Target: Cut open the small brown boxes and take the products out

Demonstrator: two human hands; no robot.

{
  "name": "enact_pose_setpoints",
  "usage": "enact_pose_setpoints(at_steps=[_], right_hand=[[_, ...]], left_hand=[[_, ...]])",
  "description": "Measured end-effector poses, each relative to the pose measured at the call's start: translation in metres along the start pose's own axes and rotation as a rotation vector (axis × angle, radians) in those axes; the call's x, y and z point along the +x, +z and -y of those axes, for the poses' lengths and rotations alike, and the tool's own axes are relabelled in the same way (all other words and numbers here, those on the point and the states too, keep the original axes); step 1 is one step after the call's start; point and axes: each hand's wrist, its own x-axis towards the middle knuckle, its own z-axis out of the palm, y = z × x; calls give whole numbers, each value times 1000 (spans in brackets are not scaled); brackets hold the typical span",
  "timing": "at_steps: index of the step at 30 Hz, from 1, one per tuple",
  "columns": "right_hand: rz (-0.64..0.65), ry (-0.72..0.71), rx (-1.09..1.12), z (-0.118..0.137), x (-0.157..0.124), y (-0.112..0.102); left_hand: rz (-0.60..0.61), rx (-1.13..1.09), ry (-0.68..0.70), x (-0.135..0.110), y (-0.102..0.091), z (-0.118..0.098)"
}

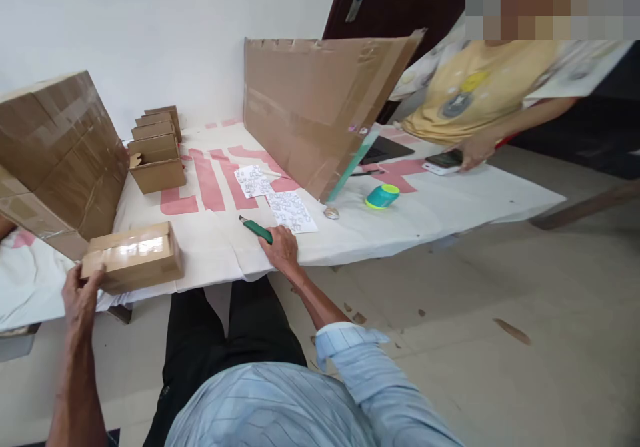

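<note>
A taped brown cardboard box [143, 260] lies at the table's front edge on the left. My left hand [83, 293] grips its left end, the thumb on the near side. Green in body, a utility knife [257, 229] is held in my right hand [281, 247], which rests on the cloth with the knife's tip pointing away to the left. Two printed paper sheets [293, 212] lie just beyond that hand. What the left fingers do behind the box is partly hidden.
Tall cardboard panels stand at the left [60, 160] and centre [320, 100]. Several small open boxes [157, 172] line up near the wall. A teal tape roll [383, 196] sits at right. Across the table, another person's hand [477, 150] touches a phone [444, 159].
</note>
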Motion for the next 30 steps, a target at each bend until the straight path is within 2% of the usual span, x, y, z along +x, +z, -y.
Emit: enact_pose_setpoints(at_steps=[3,5,8,12,15,21,25,30], right_hand=[[-14,-6,0,-2,-2,2],[-11,-5,-2,-3,-3,3],[-2,-1,-4,-4,-4,4],[10,-2,-12,-6,-5,5],[12,-14,-18,-7,-6,5],[8,-20,-22,-9,-9,5],[-3,-26,-23,-13,-11,6],[17,-55,-22,-23,-14,8]], left_hand=[[241,-202,-66,-17,14,-12],[384,-324,-41,-19,19,-10],[494,-422,-4,-14,27,-2],[589,-421,-35,-10,37,3],[622,-401,-51,-14,40,0],[569,-429,-34,-30,49,-4],[530,-501,0,-45,63,-2],[542,-560,63,-68,81,-8]])
